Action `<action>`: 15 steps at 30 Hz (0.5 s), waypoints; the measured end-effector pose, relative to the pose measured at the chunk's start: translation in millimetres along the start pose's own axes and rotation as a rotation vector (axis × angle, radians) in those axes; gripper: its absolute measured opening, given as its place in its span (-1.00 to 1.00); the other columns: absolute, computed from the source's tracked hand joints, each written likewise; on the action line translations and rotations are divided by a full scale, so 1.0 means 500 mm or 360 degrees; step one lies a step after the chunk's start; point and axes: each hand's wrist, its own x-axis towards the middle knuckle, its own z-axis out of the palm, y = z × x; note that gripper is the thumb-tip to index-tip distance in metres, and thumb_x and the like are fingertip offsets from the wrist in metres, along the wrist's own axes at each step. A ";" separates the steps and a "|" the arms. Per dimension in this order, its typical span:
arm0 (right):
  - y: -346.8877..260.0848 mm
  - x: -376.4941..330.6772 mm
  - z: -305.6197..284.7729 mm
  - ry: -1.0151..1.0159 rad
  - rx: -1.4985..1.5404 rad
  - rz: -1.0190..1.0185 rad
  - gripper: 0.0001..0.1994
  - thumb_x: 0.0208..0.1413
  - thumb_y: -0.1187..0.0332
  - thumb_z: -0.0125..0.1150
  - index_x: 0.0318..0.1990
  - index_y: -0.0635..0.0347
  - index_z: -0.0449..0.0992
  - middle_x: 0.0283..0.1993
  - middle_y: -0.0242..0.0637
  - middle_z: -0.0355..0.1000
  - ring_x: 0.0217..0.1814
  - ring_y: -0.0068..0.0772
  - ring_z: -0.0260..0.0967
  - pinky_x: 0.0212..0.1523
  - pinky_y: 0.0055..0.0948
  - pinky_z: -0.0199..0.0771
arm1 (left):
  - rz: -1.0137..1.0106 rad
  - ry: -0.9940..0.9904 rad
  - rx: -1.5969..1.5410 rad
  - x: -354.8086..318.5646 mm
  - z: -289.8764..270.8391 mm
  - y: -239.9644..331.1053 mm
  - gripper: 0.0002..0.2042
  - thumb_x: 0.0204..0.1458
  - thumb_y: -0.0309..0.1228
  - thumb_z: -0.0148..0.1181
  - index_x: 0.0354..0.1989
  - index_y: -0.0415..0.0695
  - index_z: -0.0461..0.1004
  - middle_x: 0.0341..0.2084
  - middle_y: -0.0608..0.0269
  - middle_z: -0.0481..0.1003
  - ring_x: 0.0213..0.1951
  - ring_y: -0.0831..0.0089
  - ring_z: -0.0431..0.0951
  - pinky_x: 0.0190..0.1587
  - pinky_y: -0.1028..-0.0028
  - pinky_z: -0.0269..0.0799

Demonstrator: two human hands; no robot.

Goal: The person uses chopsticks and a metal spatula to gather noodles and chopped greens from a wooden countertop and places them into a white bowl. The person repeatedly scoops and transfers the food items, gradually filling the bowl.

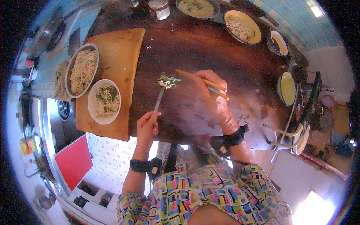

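My left hand [147,125] is closed around the flat grey handle of a metal spoon [159,99]. White noodle strands and green leaves [168,81] sit on its far end and hide the shape there. To the right, my right hand [213,88] grips a pair of wooden chopsticks [183,73], whose tips point left near the food; that hand is slightly blurred. A white bowl of noodles with greens [107,101] stands left of my left hand on a wooden board [122,56]. Beside it, a larger basin [98,56] holds plain noodles.
Along the far edge of the dark wooden table [180,48] stand a lidded jar [160,10], a dish with greens in liquid [198,7], a yellow bowl with noodles [256,28] and a bowl of brown sauce [278,42]. A pale green bowl [288,88] is at the right.
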 end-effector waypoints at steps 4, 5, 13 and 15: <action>-0.002 0.033 0.023 0.0055 -0.0075 -0.0079 -0.93 0.01 0.45 0.15 -0.37 0.26 0.48 -0.44 -0.30 0.41 -0.42 -0.51 0.35 -0.40 -0.54 0.36 | 0.0110 0.0006 -0.0069 0.008 -0.011 0.009 -0.83 0.05 -0.36 0.06 -0.25 -0.15 0.49 -0.73 0.47 0.24 -0.79 0.71 0.12 -0.76 0.68 -0.01; -0.003 0.040 0.030 0.0066 -0.0047 -0.0088 -0.92 0.00 0.44 0.16 -0.39 0.27 0.48 -0.42 -0.23 0.43 -0.41 -0.40 0.39 -0.41 -0.49 0.39 | 0.0096 0.0028 -0.0084 0.013 -0.013 0.015 -0.82 0.05 -0.35 0.06 -0.25 -0.15 0.49 -0.73 0.47 0.25 -0.79 0.71 0.13 -0.76 0.68 -0.01; 0.016 0.135 0.107 0.0082 -0.0013 -0.0123 -0.92 -0.02 0.44 0.18 -0.39 0.25 0.51 -0.39 -0.18 0.44 -0.41 -0.30 0.43 -0.39 -0.45 0.42 | 0.0174 0.0176 -0.0296 0.103 -0.013 0.066 -0.85 -0.02 -0.37 0.14 -0.31 -0.15 0.48 -0.73 0.46 0.24 -0.79 0.69 0.16 -0.75 0.65 0.01; 0.034 0.164 0.123 0.0099 -0.0031 -0.0189 -0.92 -0.02 0.43 0.18 -0.39 0.23 0.52 -0.38 -0.20 0.45 -0.40 -0.30 0.43 -0.38 -0.46 0.42 | 0.0179 0.0205 -0.0328 0.132 -0.005 0.073 -0.86 -0.03 -0.38 0.15 -0.33 -0.15 0.49 -0.72 0.45 0.24 -0.80 0.68 0.16 -0.75 0.64 0.02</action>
